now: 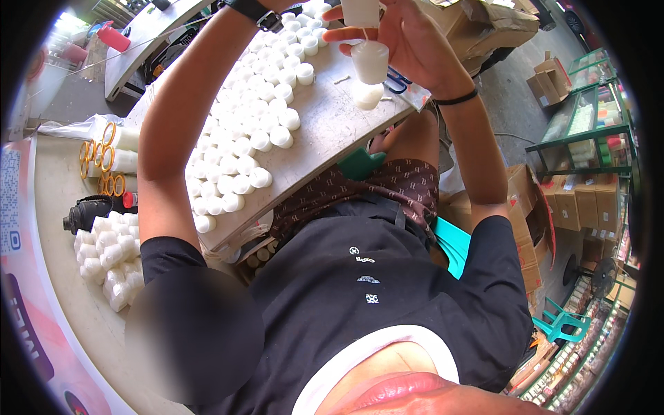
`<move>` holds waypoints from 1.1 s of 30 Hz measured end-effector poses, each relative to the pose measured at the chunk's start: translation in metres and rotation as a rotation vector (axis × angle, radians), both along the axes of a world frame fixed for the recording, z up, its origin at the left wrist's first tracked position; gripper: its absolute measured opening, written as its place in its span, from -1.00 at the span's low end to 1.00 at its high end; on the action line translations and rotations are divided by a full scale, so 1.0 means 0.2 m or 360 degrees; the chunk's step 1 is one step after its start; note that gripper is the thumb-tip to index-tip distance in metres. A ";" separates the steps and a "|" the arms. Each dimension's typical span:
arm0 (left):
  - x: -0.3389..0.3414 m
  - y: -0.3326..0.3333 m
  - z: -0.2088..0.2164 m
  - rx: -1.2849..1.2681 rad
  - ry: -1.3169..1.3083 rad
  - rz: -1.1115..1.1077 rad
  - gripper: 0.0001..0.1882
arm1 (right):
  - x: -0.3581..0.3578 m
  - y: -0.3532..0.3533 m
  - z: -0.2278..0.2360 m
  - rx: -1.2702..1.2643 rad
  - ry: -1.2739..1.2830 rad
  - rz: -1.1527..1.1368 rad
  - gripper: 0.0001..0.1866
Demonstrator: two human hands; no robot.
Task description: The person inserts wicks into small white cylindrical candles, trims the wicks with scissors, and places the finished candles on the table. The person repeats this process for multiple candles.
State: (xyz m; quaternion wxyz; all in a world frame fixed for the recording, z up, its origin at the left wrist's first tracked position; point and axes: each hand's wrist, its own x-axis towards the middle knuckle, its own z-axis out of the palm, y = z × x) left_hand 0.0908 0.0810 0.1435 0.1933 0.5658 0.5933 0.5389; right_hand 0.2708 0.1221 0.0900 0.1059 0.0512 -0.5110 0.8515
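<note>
My right hand (404, 45), with a dark band at its wrist, is at the top of the view, its fingers bent around white pieces. An upper white cup-shaped piece (360, 12) is cut by the top edge. Below it, in front of the palm, is a white candle (369, 63), a thin wick rising from its top. Another white candle (367, 95) stands on the table under them. Only the edge of my left hand (279, 4) shows, above a black wristwatch (268, 21); its fingers are out of view. Many similar white candles (266, 90) cover the table between my arms.
The grey table (321, 114) ends near my lap. Wrapped white pieces (107, 256), a black bottle (90, 211) and golden rings (109, 158) lie on a side surface at left. Cardboard boxes (577, 200) and a green rack (588, 121) stand at right, beside a teal stool (564, 321).
</note>
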 end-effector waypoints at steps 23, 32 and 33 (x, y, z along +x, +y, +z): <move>0.05 -0.02 0.07 -0.0005 0.0179 0.0129 -0.56 | 0.00 0.02 0.02 0.0024 -0.0019 -0.0074 -0.49; -0.01 -0.06 0.10 0.0089 0.0335 -0.0297 -0.58 | 0.01 0.03 0.02 0.0491 0.0088 -0.0561 -0.55; -0.01 -0.08 0.09 0.0097 0.0412 -0.0347 -0.59 | 0.01 0.04 0.03 0.0681 0.0141 -0.0767 -0.56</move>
